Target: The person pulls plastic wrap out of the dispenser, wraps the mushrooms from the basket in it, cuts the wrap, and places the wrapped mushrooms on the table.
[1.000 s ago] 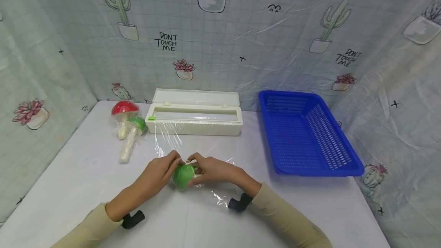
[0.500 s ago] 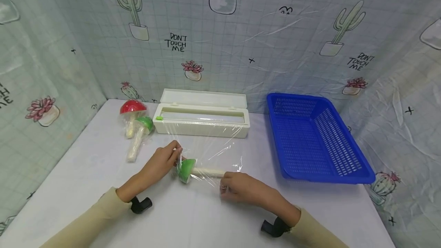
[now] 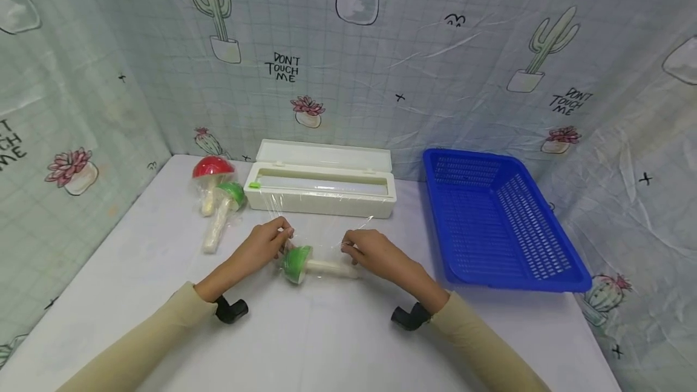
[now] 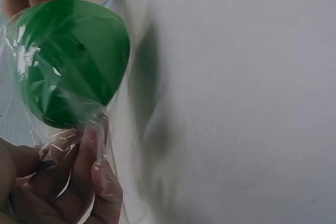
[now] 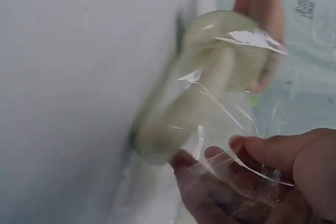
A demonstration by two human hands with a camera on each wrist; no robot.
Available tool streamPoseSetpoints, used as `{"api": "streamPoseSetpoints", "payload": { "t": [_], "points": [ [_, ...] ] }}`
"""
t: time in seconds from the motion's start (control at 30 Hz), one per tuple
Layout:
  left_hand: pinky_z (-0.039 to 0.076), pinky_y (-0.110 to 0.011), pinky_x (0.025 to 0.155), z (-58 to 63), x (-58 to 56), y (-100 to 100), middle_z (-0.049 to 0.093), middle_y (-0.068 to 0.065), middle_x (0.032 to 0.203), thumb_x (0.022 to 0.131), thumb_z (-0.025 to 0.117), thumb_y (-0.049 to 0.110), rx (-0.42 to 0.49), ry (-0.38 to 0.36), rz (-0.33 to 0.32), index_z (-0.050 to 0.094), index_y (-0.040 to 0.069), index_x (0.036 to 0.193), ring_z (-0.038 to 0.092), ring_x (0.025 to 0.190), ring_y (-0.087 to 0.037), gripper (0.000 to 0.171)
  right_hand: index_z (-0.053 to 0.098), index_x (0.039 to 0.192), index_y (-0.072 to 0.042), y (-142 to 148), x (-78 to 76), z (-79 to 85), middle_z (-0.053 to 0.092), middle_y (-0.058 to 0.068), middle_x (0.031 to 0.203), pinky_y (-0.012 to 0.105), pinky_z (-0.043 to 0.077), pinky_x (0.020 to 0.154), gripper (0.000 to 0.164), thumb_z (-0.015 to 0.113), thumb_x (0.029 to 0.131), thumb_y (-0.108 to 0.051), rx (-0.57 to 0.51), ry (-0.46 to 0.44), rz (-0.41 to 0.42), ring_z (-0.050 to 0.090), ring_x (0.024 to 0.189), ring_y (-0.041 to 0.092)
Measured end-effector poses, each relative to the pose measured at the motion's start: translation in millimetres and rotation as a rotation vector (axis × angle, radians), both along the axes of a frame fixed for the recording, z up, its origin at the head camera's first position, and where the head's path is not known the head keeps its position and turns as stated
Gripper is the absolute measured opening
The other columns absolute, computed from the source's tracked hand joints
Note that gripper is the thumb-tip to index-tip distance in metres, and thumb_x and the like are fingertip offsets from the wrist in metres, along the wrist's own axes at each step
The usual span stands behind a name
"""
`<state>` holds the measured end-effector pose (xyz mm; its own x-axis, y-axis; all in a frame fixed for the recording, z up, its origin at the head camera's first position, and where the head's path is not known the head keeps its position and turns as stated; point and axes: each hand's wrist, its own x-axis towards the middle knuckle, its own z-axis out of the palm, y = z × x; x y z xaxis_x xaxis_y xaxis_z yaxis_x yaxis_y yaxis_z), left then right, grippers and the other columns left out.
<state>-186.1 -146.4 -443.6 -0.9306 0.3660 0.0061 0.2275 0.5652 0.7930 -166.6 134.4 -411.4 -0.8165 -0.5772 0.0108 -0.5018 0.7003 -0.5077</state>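
Note:
A toy mushroom [image 3: 296, 264] with a green cap and pale stem lies sideways under clear cling film [image 5: 210, 98], cap to the left. My left hand [image 3: 265, 244] pinches the film beside the cap; in the left wrist view its fingers [image 4: 105, 182] are close under the green dome. Near the stem's free end, my right hand [image 3: 376, 251] pinches the film between thumb and fingers, as the right wrist view shows. The film stretches back to a white dispenser box [image 3: 321, 201] whose lid stands raised, with a film roll [image 3: 321, 185] inside.
Two wrapped toy mushrooms, one red-capped [image 3: 212, 167] and one green-capped [image 3: 233, 194], lie at the back left, beside the box. A blue perforated basket [image 3: 435, 216] stands on the right. Behind the white table [image 3: 327, 343] hangs a cactus-print cloth [image 3: 348, 77].
The right hand moves from the cap out to the stem's end, then back and up, pinching film there. The left hand stays by the cap. The mushroom's stem comes into sight.

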Motion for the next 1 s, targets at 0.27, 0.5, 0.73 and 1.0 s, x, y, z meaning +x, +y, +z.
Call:
{"api": "streamPoseSetpoints", "payload": {
  "t": [0.27,0.5,0.73,1.0],
  "points": [
    [0.047,-0.027,0.053,-6.6,-8.7,5.4,0.069,-0.005,0.076,0.106,0.054,0.013,-0.045,-0.044,0.027,0.062,0.000,0.102,0.062,0.063,-0.016,0.015,0.067,0.090,-0.012,-18.8,-28.4,-24.2,0.067,-0.003,0.080,0.025,0.047,0.059,0.009,0.068,0.099,-0.016,0.205,0.004,-0.060,0.051,0.061,0.007],
    [0.040,-0.028,0.046,-7.6,-9.8,10.8,0.064,0.001,0.067,0.100,0.067,0.017,-0.303,0.096,0.066,0.058,0.008,0.098,0.052,0.053,-0.013,0.012,0.057,0.090,-0.014,-25.1,-34.8,-28.9,0.057,-0.004,0.075,0.025,0.042,0.054,0.018,0.074,0.095,-0.016,0.254,-0.035,-0.087,0.050,0.062,0.011],
    [0.037,-0.030,0.050,4.9,-9.9,5.4,0.051,-0.002,0.073,0.087,0.082,0.017,-0.382,0.248,0.108,0.053,0.009,0.087,0.048,0.061,-0.018,0.030,0.055,0.089,-0.019,-30.5,-28.1,-28.7,0.050,-0.003,0.086,0.028,0.040,0.054,0.021,0.076,0.090,-0.013,0.302,0.102,-0.090,0.048,0.074,0.014],
    [0.057,-0.036,0.084,18.1,11.5,0.3,0.060,-0.007,0.111,0.090,0.078,0.011,-0.234,0.575,-0.229,0.062,0.005,0.112,0.062,0.101,-0.022,0.029,0.077,0.084,-0.019,-26.2,-24.8,-35.0,0.060,-0.005,0.079,0.025,0.048,0.062,0.011,0.080,0.086,-0.008,0.255,0.249,0.066,0.057,0.074,0.014]
  ]
}}
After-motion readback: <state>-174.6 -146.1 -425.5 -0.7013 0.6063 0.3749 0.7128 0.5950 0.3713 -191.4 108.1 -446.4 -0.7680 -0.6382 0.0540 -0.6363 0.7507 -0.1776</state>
